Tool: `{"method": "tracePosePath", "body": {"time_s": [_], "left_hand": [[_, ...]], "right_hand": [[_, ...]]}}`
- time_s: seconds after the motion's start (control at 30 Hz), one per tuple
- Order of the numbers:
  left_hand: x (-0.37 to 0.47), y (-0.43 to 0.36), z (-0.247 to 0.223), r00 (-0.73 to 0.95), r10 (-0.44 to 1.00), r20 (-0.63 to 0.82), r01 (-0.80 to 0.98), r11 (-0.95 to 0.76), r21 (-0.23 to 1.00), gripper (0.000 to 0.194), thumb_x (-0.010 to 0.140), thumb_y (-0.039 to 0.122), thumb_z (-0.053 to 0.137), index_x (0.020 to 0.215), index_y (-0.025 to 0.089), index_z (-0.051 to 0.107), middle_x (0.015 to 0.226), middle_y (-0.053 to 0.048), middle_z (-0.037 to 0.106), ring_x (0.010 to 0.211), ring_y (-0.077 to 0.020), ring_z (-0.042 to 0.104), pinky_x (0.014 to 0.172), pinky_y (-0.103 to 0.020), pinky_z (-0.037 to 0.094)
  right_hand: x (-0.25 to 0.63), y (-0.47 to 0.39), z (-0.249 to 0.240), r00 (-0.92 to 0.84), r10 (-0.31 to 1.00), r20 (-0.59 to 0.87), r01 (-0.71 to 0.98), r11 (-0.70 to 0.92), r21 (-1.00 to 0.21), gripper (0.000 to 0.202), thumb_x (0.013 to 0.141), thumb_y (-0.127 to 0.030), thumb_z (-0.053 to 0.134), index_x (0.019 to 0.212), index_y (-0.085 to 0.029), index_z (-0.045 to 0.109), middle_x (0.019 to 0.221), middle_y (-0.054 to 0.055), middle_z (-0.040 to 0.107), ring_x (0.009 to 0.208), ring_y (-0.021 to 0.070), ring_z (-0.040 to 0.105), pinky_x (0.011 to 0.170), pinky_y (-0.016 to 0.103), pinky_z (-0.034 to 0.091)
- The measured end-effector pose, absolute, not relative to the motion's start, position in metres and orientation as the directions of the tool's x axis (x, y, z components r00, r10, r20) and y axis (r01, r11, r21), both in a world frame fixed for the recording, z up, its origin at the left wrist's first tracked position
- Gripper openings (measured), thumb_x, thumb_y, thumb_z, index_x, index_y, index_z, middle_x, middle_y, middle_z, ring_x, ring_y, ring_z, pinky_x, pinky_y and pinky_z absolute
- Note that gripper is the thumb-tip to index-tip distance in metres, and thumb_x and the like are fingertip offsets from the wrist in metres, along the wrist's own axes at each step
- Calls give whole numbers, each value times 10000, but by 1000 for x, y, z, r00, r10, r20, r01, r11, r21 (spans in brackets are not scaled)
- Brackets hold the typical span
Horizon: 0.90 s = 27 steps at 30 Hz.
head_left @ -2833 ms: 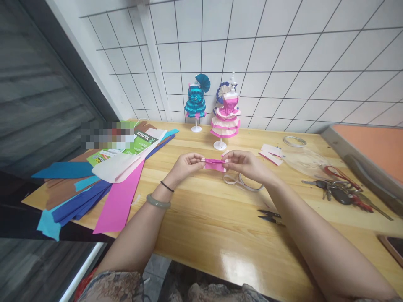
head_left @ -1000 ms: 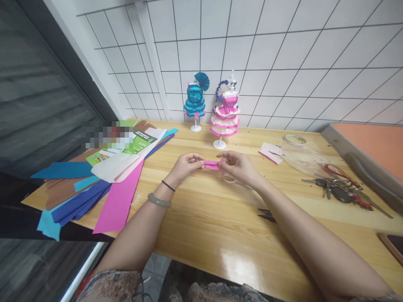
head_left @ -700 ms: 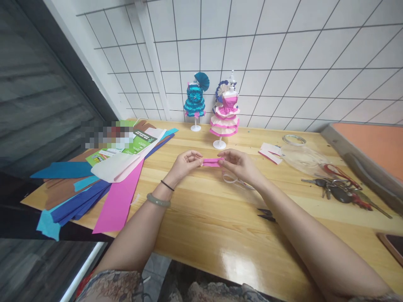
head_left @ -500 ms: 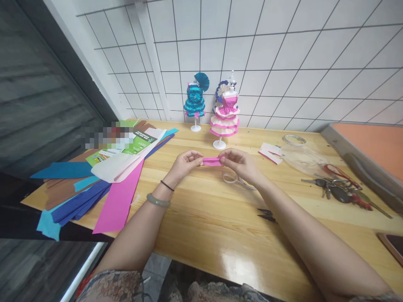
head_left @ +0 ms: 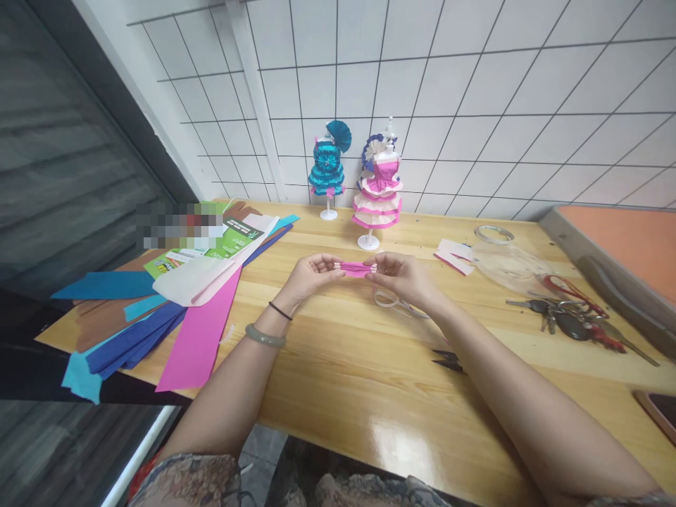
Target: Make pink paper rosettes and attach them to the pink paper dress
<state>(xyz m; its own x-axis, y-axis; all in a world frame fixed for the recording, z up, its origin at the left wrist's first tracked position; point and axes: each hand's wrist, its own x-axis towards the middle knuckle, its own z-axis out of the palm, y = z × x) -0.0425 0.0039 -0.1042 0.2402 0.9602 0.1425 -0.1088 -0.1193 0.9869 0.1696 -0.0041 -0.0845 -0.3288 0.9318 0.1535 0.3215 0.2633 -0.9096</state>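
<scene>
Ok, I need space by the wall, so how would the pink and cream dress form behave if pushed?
The pink and cream dress form would probably tip easily: its wide skirt tops a thin stem and small base. The ruffles look papery, so they may crush.

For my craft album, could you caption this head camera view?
Two hands pinch a pleated pink strip before small dresses on stands.

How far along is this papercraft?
The teal dress and pink-and-white dress look finished, standing upright. The left hand and right hand hold a small pink strip, folded into pleats. Perhaps left: fastening it, as it touches neither dress; the larger pink paper lies flat, its use unclear.
</scene>
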Motion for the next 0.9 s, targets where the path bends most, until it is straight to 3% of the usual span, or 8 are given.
{"method": "tracePosePath", "body": {"time_s": [0.5,0.73,0.9], "left_hand": [[-42,4,-102,216,966,142,-57,-133,989,361,562,272,757,874,128,649,857,-61,674,773,-135,602,782,-295,468],[-43,3,-100,215,967,135,12,-141,990,331,599,336,729,844,123,663,798,-65,673,692,-132,594,710,-291,474],[-43,1,-98,244,960,136,44,-151,988,317,627,373,701,821,127,654,763,-54,661,670,-125,579,671,-267,456]], "right_hand": [[171,-4,-83,-332,915,228,441,364,-821,285,746,-369,578,934,-163,637,695,12,611,609,136,552,579,265,434],[171,-9,-74,-342,916,211,506,369,-779,288,774,-400,538,906,-168,645,725,24,639,623,141,555,574,259,415],[173,-8,-74,-381,907,178,443,348,-826,277,769,-412,542,882,-171,619,694,17,624,617,140,553,583,264,422]]}}
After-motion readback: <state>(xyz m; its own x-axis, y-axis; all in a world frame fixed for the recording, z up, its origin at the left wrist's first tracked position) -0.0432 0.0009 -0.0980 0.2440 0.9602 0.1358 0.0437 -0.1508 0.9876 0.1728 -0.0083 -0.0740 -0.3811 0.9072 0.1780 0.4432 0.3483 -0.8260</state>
